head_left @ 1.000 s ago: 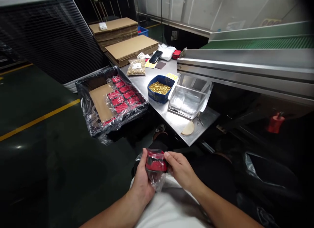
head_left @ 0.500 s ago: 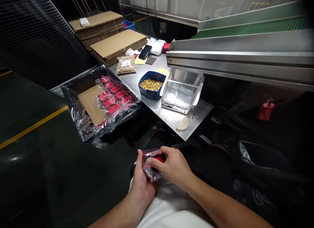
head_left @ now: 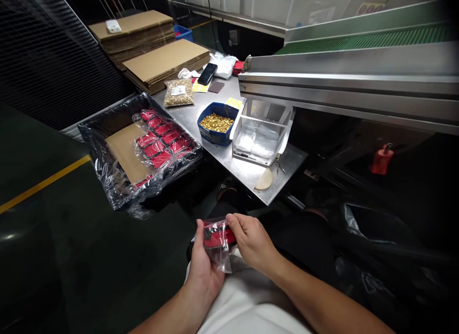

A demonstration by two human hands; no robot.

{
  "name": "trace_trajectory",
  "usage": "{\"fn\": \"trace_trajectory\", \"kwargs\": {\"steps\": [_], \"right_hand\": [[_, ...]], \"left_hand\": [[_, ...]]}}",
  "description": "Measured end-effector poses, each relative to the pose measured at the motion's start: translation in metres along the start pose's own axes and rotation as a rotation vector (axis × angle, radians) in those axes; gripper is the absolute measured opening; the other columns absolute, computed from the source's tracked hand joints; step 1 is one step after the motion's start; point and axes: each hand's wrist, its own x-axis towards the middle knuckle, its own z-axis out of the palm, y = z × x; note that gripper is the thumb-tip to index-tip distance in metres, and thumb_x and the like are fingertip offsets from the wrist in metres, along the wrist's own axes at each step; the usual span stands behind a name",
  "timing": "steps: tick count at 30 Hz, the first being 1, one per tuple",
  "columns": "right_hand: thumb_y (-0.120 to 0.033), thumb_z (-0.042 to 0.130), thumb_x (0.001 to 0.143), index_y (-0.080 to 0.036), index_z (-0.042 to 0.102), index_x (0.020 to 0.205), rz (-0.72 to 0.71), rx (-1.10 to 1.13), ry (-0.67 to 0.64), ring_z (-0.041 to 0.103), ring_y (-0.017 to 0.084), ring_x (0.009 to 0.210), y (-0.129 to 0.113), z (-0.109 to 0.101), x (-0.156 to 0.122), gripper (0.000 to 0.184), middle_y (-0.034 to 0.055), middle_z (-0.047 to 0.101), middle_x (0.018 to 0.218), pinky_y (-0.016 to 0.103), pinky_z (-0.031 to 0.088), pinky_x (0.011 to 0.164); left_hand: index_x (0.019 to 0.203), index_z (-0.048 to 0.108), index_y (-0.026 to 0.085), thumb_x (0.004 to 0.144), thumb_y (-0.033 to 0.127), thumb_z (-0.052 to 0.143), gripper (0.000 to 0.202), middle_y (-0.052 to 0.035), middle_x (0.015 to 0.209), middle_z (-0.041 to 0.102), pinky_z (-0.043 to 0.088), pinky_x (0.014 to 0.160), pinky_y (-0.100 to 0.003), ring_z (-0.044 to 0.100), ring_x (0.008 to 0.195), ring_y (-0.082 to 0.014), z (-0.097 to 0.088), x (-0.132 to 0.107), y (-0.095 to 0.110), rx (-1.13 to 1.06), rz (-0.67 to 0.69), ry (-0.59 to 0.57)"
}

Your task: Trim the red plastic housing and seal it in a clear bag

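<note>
A red and black item in a clear plastic bag (head_left: 218, 239) is between my two hands, just above my lap. My left hand (head_left: 205, 267) is closed around its left side and underside, with the thumb upright along the edge. At the top right corner my right hand (head_left: 254, 239) grips the bag between thumb and fingers. Loose clear film hangs from the lower end. What exactly the red item is, I cannot make out.
Left is a plastic-lined black crate (head_left: 88, 128) holding several bagged red items. The metal table (head_left: 244, 169) bears a blue bin (head_left: 204, 133) of gold pieces, a clear box (head_left: 234, 154) of bags, a phone (head_left: 207, 74) and cardboard stacks (head_left: 165, 61). A green conveyor (head_left: 362, 42) slopes at right.
My right thumb and fingers have shifted from the middle of the bag to its upper right corner. More of the red item shows through the film, and the bag is straighter.
</note>
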Motion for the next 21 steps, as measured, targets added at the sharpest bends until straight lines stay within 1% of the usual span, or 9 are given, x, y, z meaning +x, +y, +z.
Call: {"fn": "trace_trajectory", "kwargs": {"steps": [3,4,7,9,11,14,18,21], "right_hand": [[-0.059,0.047,0.095,-0.018,0.050,0.064,0.003,-0.005,0.012,0.040,0.011,0.053,-0.001,0.001,-0.001,0.051,-0.0025,0.048,0.056,0.026,0.024,0.051],[-0.059,0.049,0.094,-0.018,0.050,0.063,0.005,0.002,0.016,0.040,0.011,0.053,-0.002,0.001,-0.001,0.051,-0.0026,0.048,0.056,0.026,0.024,0.051],[-0.058,0.041,0.097,-0.018,0.048,0.061,0.015,0.103,0.023,0.039,0.011,0.053,-0.001,0.002,0.001,0.054,-0.0015,0.046,0.056,0.026,0.025,0.051],[-0.060,0.038,0.097,-0.017,0.055,0.064,0.038,0.228,0.019,0.041,0.012,0.054,0.001,0.002,0.002,0.056,-0.0005,0.047,0.058,0.026,0.028,0.052],[-0.065,0.038,0.095,-0.016,0.065,0.074,0.080,0.362,-0.005,0.042,0.013,0.053,0.002,0.001,0.005,0.060,-0.0003,0.047,0.056,0.026,0.031,0.051],[-0.075,0.032,0.091,-0.013,0.072,0.085,0.152,0.520,-0.048,0.039,0.012,0.047,0.003,-0.001,0.008,0.073,-0.0016,0.041,0.049,0.025,0.031,0.047],[-0.080,0.022,0.089,-0.012,0.072,0.088,0.162,0.645,-0.089,0.034,0.009,0.043,0.001,-0.004,0.009,0.084,-0.0022,0.039,0.048,0.023,0.027,0.043],[-0.081,0.022,0.087,-0.013,0.067,0.097,0.135,0.721,-0.088,0.032,0.009,0.043,-0.003,-0.004,0.004,0.082,-0.0028,0.039,0.049,0.022,0.025,0.043]], "left_hand": [[0.084,0.069,0.012,0.096,0.047,0.054,0.041,-0.0085,0.077,0.071,0.061,0.064,-0.031,0.067,0.064,-0.0202,0.000,0.000,0.000,-0.004,-0.008,-0.011],[0.084,0.069,0.012,0.097,0.047,0.053,0.041,-0.0080,0.076,0.071,0.061,0.064,-0.031,0.067,0.063,-0.0197,0.000,0.001,0.000,-0.006,-0.009,-0.013],[0.082,0.069,0.013,0.097,0.046,0.052,0.040,-0.0068,0.075,0.070,0.060,0.059,-0.030,0.066,0.062,-0.0192,-0.001,0.003,0.001,-0.005,-0.014,-0.020],[0.086,0.069,0.012,0.097,0.046,0.052,0.040,-0.0082,0.078,0.071,0.059,0.057,-0.031,0.067,0.065,-0.0210,-0.002,0.004,0.001,-0.001,-0.030,-0.026],[0.090,0.070,0.011,0.097,0.047,0.051,0.041,-0.0103,0.082,0.071,0.059,0.058,-0.032,0.067,0.068,-0.0229,-0.004,0.005,0.001,0.004,-0.057,-0.036],[0.093,0.070,0.009,0.097,0.049,0.050,0.044,-0.0133,0.085,0.071,0.059,0.059,-0.034,0.068,0.070,-0.0248,-0.007,0.007,0.000,0.007,-0.109,-0.066],[0.097,0.070,0.009,0.096,0.050,0.051,0.045,-0.0146,0.090,0.071,0.060,0.064,-0.036,0.068,0.075,-0.0263,-0.012,0.011,0.000,-0.022,-0.166,-0.137],[0.098,0.069,0.010,0.097,0.051,0.050,0.045,-0.0134,0.092,0.072,0.060,0.066,-0.036,0.069,0.077,-0.0255,-0.014,0.014,0.000,-0.067,-0.191,-0.189]]}}
